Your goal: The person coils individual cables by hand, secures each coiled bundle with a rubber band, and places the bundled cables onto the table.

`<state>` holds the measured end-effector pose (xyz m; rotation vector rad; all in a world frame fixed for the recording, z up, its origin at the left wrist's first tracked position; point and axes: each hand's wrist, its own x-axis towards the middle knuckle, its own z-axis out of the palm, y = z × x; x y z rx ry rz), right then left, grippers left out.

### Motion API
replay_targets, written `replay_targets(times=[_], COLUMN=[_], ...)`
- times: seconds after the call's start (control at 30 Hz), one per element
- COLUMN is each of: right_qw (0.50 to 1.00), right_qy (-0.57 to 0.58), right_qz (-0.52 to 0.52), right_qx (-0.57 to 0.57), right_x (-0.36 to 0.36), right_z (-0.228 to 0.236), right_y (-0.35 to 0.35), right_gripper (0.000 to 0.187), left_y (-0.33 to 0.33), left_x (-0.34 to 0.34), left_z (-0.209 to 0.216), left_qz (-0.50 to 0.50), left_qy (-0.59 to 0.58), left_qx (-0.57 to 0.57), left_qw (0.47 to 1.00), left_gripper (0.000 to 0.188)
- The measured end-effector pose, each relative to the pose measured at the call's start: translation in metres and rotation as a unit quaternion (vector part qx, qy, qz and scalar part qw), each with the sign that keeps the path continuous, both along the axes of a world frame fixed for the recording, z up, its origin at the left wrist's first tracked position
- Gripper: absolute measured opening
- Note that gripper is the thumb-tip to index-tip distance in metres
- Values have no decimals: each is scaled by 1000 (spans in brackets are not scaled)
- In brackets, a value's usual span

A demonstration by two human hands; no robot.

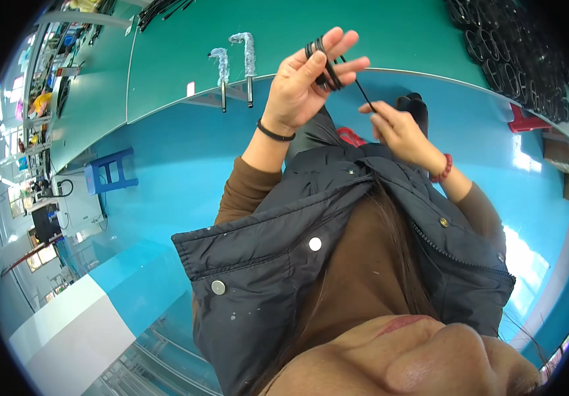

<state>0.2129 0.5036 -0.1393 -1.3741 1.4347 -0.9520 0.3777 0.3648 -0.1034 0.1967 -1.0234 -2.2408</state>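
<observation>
From where I stand, the black cable (pixel 332 79) sits in loops around the fingers of the person's left hand (pixel 302 80), raised in front of the near edge of the green worktop (pixel 390 33). The grip of that hand is part spread: the fingers reach out through and past the loops, while the thumb bends in against them and holds the coil there. A single strand slants down from the loops to the right hand (pixel 400 130), which is lower and set apart from the left. Its grip is pinched, thumb and fingertips pressed together on the strand; the cable beyond that pinch is hard to make out.

A black wristband (pixel 275 131) circles the left wrist and a red beaded bracelet (pixel 442 169) the right. Near the left hand, two bars wrapped in pale fluffy material (pixel 249 56) jut over the worktop's edge. Many coiled black cables (pixel 489 46) crowd its right end. A blue stool (pixel 110 171) stands on the glossy blue floor (pixel 165 175), well apart to the left.
</observation>
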Motion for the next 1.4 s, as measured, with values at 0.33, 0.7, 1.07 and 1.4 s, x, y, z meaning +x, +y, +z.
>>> replay_targets(times=[0.33, 0.7, 1.07, 1.4], right_qw=[948, 993, 938, 866], right_qy=[176, -28, 321, 292], right_qz=[91, -58, 67, -10], right_qx=[-247, -99, -112, -405], right_x=[-18, -21, 7, -23], right_z=[69, 3, -1, 55], right_y=[-22, -68, 9, -67], right_gripper=[10, 19, 23, 17], left_y=[-5, 17, -9, 7], left_x=[2, 11, 6, -4], left_z=[-19, -14, -21, -31], left_qz=[43, -110, 48, 30], left_qy=[-139, -112, -70, -153], left_qx=[-184, -76, -54, -127], left_qw=[972, 985, 995, 980], left_gripper=[42, 48, 43, 42])
